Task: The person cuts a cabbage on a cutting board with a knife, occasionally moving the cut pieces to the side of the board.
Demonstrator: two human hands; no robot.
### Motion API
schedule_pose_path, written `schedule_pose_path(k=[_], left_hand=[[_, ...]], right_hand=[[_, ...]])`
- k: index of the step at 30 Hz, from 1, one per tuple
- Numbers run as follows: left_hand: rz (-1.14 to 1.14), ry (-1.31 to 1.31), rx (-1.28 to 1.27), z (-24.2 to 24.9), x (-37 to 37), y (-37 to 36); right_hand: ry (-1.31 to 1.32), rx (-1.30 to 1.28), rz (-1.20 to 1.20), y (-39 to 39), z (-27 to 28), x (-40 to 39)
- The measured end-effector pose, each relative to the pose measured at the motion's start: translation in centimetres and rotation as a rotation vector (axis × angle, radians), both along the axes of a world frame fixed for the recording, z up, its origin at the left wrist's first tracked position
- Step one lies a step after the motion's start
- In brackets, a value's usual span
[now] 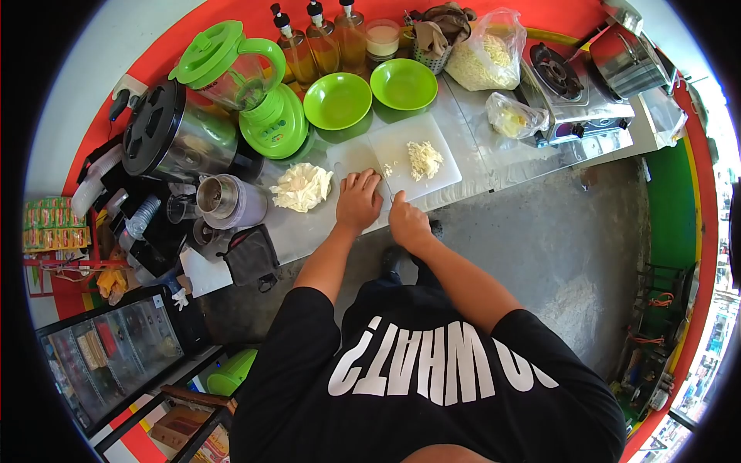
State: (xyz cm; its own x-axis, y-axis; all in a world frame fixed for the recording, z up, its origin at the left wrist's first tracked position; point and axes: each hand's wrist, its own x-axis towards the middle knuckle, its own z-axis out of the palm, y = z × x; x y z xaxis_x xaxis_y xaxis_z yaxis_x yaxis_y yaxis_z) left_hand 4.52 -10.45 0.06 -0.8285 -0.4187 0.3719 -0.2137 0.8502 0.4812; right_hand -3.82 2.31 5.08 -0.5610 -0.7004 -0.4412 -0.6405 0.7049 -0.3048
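Observation:
A white cutting board [442,153] lies on the metal counter in front of me. My left hand [360,201] presses down on its left part, fingers curled over a piece of cabbage that they mostly hide. Close beside it, my right hand [410,224] is closed in a fist around a knife handle at the board's near edge. The knife's thin blade [388,184] points away from me and is hard to make out. Shredded cabbage [424,160] is heaped on the right of the board, with a few shreds near my left fingertips. Loose cabbage leaves [301,187] sit left of the board.
Behind the board stand two green bowls [337,101] [404,84], a green blender [266,116] and oil bottles [320,38]. A bag of shreds [488,58], a smaller bag [515,117] and a gas stove [575,85] are at the right. A metal-topped container [218,197] stands left.

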Motion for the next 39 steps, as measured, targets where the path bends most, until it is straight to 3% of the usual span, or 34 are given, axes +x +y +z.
schedule_pose_path(k=[2, 11, 18, 39], left_hand=[[0.07, -0.011, -0.121, 0.3, 0.0, 0.3], [0.087, -0.021, -0.157, 0.6, 0.0, 0.4], [0.064, 0.021, -0.108, 0.6, 0.2, 0.4], [0.048, 0.052, -0.045, 0.1, 0.2, -0.1]], right_hand=[[0.006, -0.01, -0.007, -0.1, -1.1, 0.0], [-0.105, -0.051, -0.049, -0.8, 0.8, -0.4], [0.018, -0.032, 0.016, -1.3, -0.3, -1.2], [-0.049, -0.018, -0.034, -1.0, -0.2, -0.4]])
